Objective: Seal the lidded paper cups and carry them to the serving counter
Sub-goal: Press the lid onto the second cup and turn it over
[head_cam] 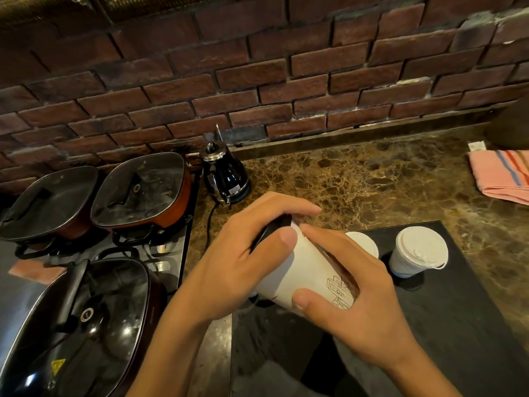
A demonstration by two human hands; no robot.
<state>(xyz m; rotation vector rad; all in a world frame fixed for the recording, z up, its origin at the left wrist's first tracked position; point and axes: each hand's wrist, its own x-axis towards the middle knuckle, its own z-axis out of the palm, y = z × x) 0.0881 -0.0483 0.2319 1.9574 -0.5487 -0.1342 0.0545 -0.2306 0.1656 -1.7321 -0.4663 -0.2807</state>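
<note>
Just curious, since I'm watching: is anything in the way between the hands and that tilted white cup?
Nothing visible: the left hand grips the black lid end of the tilted white paper cup, and the right hand wraps its printed side.

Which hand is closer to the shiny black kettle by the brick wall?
Left. The left hand, pressing the black lid end of the tilted paper cup, sits just below the kettle. The right hand grips the cup's base, lower and further right.
</note>
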